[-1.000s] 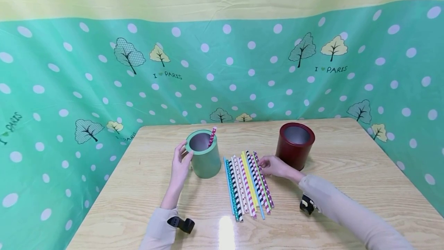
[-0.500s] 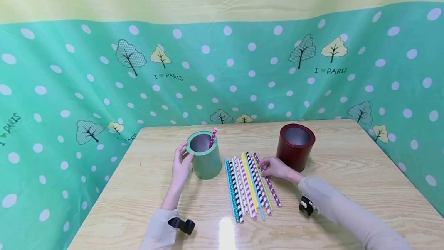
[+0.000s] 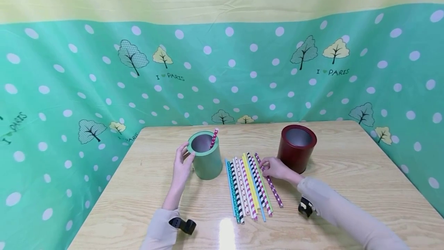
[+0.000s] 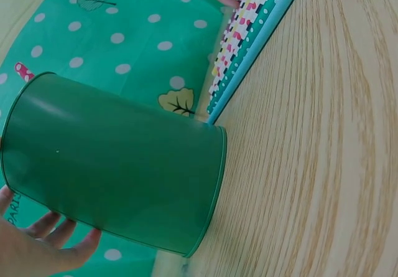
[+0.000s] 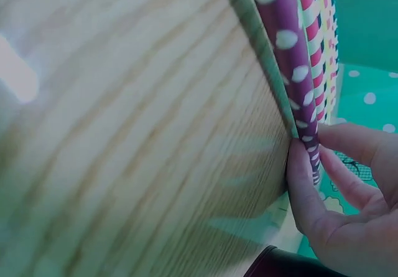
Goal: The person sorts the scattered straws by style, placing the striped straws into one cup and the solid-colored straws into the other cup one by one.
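Over the worktop (image 3: 121, 188), the left hand (image 3: 181, 169) curls round the green can (image 3: 208, 165), probably to steady it; well apart, the right hand (image 3: 276, 168) pinches the purple dotted straw (image 5: 293, 62) beside the other straws (image 3: 247, 188), likely suiting its thinness.

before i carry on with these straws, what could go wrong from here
The right hand pinches the purple straw close beside the other straws, so lifting it might drag or roll some of them. The red can stands right by that hand and could get knocked. The left hand touches the green can at its rim, so a push there might tip it.
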Demonstrator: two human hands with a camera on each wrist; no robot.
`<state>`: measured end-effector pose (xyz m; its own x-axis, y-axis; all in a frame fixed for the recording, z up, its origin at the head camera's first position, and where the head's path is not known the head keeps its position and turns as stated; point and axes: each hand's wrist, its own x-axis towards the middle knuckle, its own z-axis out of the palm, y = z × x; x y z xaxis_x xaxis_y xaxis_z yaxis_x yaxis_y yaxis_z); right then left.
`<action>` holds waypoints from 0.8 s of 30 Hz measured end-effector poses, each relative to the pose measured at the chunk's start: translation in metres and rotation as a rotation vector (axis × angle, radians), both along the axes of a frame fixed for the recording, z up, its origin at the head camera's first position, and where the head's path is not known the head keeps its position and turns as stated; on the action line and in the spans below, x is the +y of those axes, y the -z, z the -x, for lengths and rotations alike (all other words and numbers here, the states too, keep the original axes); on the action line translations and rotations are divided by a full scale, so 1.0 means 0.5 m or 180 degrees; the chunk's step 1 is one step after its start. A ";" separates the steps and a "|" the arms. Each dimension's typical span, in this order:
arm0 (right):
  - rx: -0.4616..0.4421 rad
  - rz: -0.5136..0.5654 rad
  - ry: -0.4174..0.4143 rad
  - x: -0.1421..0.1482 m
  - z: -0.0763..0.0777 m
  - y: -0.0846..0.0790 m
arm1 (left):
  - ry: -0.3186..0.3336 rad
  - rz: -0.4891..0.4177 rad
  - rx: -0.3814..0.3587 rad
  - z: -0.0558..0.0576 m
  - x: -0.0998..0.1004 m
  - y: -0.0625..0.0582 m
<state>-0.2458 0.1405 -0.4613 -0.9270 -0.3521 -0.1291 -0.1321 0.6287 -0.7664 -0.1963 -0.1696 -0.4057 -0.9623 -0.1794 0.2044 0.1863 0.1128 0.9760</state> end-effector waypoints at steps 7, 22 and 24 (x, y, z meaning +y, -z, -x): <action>0.0020 0.0077 0.0258 0.002 -0.001 -0.008 | 0.0020 0.0001 0.0018 0.002 0.000 0.000; -0.0040 0.0444 0.0398 -0.004 -0.003 -0.039 | 0.0023 0.0035 0.0001 0.003 -0.002 0.001; -0.0030 0.0506 0.0418 -0.006 -0.002 -0.039 | 0.0020 -0.0012 -0.0011 0.010 -0.005 0.010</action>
<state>-0.2449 0.1375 -0.4415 -0.9653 -0.2449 -0.0906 -0.0492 0.5112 -0.8581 -0.2013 -0.1721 -0.4106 -0.9641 -0.1742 0.2005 0.1837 0.1081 0.9770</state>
